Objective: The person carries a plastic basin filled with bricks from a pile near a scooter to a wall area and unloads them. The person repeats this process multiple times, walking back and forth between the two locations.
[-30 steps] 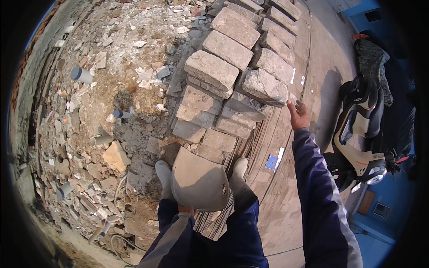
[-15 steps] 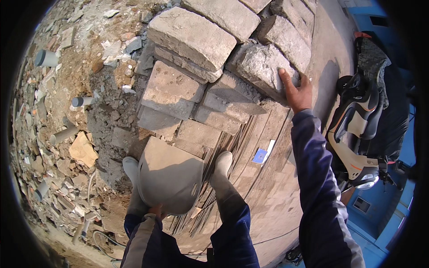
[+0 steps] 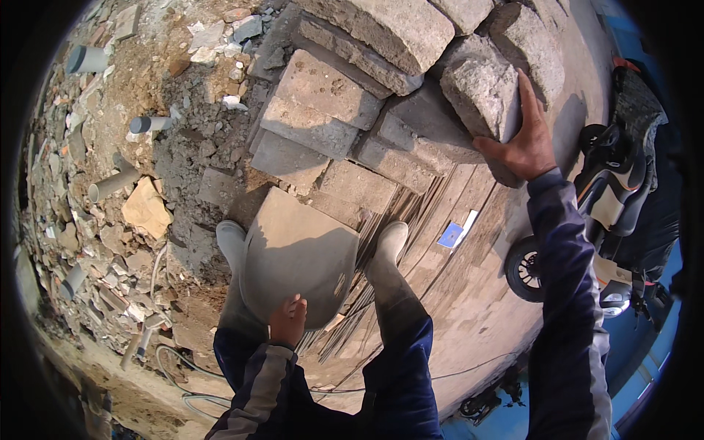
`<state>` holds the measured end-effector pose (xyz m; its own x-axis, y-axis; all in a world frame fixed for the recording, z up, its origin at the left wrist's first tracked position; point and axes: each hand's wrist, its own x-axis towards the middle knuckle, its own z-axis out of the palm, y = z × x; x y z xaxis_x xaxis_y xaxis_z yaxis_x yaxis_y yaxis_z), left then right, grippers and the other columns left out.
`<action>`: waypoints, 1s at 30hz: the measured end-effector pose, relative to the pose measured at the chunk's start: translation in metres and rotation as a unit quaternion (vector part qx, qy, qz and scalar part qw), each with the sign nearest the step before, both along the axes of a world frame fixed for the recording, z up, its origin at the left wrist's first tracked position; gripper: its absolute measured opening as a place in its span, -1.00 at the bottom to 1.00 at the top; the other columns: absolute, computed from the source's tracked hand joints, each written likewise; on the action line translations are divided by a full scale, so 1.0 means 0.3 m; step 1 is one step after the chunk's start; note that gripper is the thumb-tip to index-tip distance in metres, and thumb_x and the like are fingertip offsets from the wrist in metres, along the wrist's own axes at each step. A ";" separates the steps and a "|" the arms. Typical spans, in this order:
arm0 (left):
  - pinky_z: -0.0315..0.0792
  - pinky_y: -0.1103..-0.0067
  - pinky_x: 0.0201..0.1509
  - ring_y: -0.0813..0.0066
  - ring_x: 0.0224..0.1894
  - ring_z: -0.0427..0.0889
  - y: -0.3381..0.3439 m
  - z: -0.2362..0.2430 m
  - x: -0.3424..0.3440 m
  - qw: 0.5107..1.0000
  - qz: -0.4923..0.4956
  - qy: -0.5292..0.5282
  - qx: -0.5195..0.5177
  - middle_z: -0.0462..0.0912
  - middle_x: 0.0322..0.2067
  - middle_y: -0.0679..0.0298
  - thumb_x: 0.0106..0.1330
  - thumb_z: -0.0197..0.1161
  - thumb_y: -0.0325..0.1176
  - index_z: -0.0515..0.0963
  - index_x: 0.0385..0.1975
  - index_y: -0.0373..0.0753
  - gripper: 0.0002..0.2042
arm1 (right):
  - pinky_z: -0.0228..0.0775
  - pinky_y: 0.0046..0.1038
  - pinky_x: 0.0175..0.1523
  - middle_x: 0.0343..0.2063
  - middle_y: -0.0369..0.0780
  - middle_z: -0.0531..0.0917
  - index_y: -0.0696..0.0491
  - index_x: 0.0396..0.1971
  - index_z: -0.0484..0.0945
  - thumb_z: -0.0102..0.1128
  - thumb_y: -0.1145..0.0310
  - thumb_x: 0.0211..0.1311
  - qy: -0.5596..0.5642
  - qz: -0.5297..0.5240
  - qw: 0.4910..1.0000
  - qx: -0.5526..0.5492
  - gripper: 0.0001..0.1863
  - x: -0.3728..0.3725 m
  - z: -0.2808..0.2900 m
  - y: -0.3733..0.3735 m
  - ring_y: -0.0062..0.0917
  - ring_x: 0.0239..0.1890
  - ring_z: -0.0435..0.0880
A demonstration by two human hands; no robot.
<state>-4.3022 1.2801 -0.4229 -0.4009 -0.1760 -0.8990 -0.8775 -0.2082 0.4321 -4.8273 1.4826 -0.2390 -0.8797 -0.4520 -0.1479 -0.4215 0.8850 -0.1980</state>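
My right hand [image 3: 524, 128] grips the rough end of a broken concrete block [image 3: 480, 81], its thumb and fingers around the sides, at the front right of a block stack [image 3: 378, 33]. Flatter concrete blocks [image 3: 312, 103] lie below and left of it. A grey curved panel [image 3: 293, 249] with a handle slot stands between my boots [image 3: 389, 242]. My left hand [image 3: 288, 323] is at the panel's lower part, fingers raised, slightly bent and apart, seemingly not gripping it.
Rubble [image 3: 103, 242] with several upright pipe stubs [image 3: 110, 183] covers the left ground. Long thin rods [image 3: 345, 330] run beside my right boot over paving [image 3: 440, 315]. A scooter [image 3: 601, 205] with a dark cover stands at the right by a blue wall, and a hose [image 3: 161, 359] lies lower left.
My right hand has reached forward onto the broken block and closed on it; the block now sits turned. My left hand has risen from the panel's lower edge. The view has shifted.
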 end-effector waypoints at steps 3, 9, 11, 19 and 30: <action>0.58 0.56 -0.17 0.43 -0.25 0.71 0.001 0.010 -0.107 0.993 0.037 0.092 -0.060 0.70 -0.24 0.10 0.41 0.19 -0.30 0.49 0.05 -0.40 -0.66 | 0.15 -0.30 0.41 0.26 0.10 0.31 0.22 0.43 -0.06 0.64 0.21 -0.36 -0.083 -0.008 0.992 -0.098 0.33 0.183 -0.005 0.008 -0.12 0.29 0.38; 0.58 0.60 -0.16 0.47 -0.24 0.68 -0.055 0.013 -0.240 0.981 0.178 0.076 -0.012 0.66 -0.22 0.13 0.41 0.18 -0.33 0.45 0.07 -0.44 -0.65 | 0.12 -0.34 0.42 0.27 0.06 0.34 0.28 0.43 -0.12 0.68 0.19 -0.36 -0.361 -0.242 0.863 -0.257 0.38 0.829 -0.334 -0.064 -0.23 0.34 0.33; 0.57 0.60 -0.16 0.49 -0.24 0.67 -0.079 0.016 -0.246 0.979 0.190 0.070 -0.014 0.65 -0.22 0.15 0.41 0.19 -0.33 0.45 0.07 -0.43 -0.65 | 0.16 -0.35 0.40 0.26 0.06 0.35 0.26 0.43 -0.12 0.68 0.17 -0.34 -0.430 -0.338 0.805 -0.232 0.37 1.015 -0.540 -0.112 -0.22 0.33 0.35; 0.57 0.60 -0.16 0.48 -0.22 0.66 -0.110 0.028 -0.230 0.972 0.231 0.038 0.025 0.66 -0.21 0.14 0.43 0.17 -0.35 0.46 0.08 -0.41 -0.67 | 0.14 -0.25 0.42 0.36 0.18 0.14 0.09 0.47 -0.17 0.58 0.00 -0.26 -0.419 -0.497 0.760 -0.016 0.36 1.573 -1.012 -0.221 -0.02 0.40 0.19; 0.59 0.56 -0.14 0.44 -0.21 0.68 -0.118 0.054 -0.269 0.971 0.232 0.030 0.053 0.67 -0.19 0.11 0.44 0.17 -0.33 0.48 0.08 -0.38 -0.68 | 0.19 -0.31 0.35 0.25 0.12 0.35 0.28 0.38 0.06 0.51 0.00 0.00 -0.209 -0.524 0.796 -0.217 0.10 0.909 -1.108 0.148 -0.13 0.31 0.34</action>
